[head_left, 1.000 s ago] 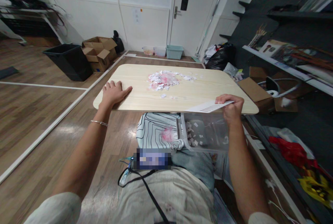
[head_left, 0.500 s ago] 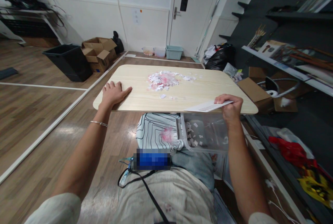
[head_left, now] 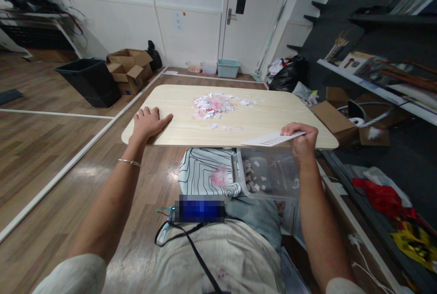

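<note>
My left hand point(head_left: 149, 123) lies flat on the left end of a pale wooden tabletop point(head_left: 184, 134), fingers spread and holding nothing. At the right end, my right hand point(head_left: 303, 138) is closed round a white card with dark stripes point(head_left: 269, 139). The card slants low over the table's near edge, its free end pointing left. A heap of torn paper scraps point(head_left: 213, 105), white with pink patches, sits toward the table's far middle. One small scrap lies apart, nearer to me. Below the near edge, a clear plastic bin point(head_left: 280, 173) holds several white paper pieces.
A patterned cloth with a pink stain point(head_left: 205, 173) lies beside the bin. On the floor at left stand a black waste bin point(head_left: 94, 84) and cardboard boxes point(head_left: 131, 71). At right are an open carton point(head_left: 336, 119) and dark shelving point(head_left: 375, 39).
</note>
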Available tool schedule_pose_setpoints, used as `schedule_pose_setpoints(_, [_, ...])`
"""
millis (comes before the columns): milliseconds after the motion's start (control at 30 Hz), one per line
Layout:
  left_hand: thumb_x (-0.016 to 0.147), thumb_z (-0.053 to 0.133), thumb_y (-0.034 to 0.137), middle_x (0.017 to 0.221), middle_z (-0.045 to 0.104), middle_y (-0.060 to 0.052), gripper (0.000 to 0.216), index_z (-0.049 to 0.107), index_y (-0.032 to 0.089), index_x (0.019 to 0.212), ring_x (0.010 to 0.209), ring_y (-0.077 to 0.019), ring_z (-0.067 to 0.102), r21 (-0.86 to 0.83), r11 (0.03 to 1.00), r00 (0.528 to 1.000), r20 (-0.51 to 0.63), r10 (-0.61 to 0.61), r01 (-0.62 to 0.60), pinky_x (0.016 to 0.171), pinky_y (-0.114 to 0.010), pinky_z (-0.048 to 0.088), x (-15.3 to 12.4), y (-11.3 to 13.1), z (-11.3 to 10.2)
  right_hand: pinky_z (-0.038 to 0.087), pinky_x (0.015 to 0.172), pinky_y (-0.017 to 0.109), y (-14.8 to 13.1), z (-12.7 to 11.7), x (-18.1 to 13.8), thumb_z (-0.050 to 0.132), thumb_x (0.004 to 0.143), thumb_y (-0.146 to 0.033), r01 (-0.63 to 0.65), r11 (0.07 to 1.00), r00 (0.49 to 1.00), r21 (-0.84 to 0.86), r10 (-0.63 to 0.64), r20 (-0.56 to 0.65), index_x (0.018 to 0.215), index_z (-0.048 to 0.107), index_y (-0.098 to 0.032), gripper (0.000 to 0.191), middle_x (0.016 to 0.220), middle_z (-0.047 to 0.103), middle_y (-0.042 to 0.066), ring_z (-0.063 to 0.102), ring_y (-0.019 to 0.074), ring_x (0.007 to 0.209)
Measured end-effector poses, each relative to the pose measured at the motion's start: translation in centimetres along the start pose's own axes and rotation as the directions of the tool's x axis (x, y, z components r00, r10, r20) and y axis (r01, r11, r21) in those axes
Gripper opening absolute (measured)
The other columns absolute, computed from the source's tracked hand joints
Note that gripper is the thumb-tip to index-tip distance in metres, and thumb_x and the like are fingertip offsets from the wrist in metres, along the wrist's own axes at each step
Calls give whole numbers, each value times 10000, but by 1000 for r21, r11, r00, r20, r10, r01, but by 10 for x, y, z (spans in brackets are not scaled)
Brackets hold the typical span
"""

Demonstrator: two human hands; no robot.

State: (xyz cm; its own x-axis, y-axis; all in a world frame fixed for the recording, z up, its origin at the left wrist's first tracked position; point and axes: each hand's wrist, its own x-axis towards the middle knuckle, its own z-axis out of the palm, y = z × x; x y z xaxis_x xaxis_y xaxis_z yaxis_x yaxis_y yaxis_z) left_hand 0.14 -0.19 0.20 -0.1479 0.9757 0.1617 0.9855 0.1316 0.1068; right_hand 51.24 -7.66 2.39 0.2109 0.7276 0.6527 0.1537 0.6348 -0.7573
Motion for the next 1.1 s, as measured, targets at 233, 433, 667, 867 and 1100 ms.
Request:
schedule_pose_setpoints(233, [1012,287,789,1613,576,-375,932,630,74,1502,1549,-543,500,-4,1000,1000,11,-2,2,1255,-653,389,-2,2,-3,505,549,291,0,-1,0,823,746,-294,15,1000,1000,-15,-15,17,486,625,-248,329,497,613,-17,602,149,485])
schedule_pose_setpoints(433, [1006,283,798,1615,580,-365,926,629,96,1501,1546,-538,501,-2,1000,1000,11,-2,2,1250,-660,393,-1,1,-2,511,561,300,0,4,-4,721,727,-260,97,992,994,-84,-100,-41,501,622,-256,247,514,620,-22,607,162,506])
schedule_pose_setpoints(667, [999,291,795,1600,589,-373,935,635,85,1500,1521,-537,526,-9,1000,1000,7,3,-3,1245,-641,398,0,0,0,543,646,346,-6,10,-9,593,640,-213,191,960,973,-203,-213,-91,565,688,-266,132,597,690,-8,664,205,598])
schedule_pose_setpoints(867, [1009,301,787,1597,603,-365,909,646,101,1495,1520,-534,535,-17,1000,1000,-18,5,-5,1233,-638,404,-1,1,2,536,640,348,-12,13,-13,609,670,-214,135,975,991,-175,-131,38,549,686,-264,152,592,695,2,656,209,590])
schedule_pose_setpoints(1100, [1000,293,797,1651,555,-374,941,635,87,1514,1555,-540,508,-27,1000,1000,16,-6,6,1255,-639,381,-1,3,0,512,599,325,-14,20,-14,630,667,-203,133,986,990,-100,-128,56,532,679,-262,155,564,681,1,639,196,556])
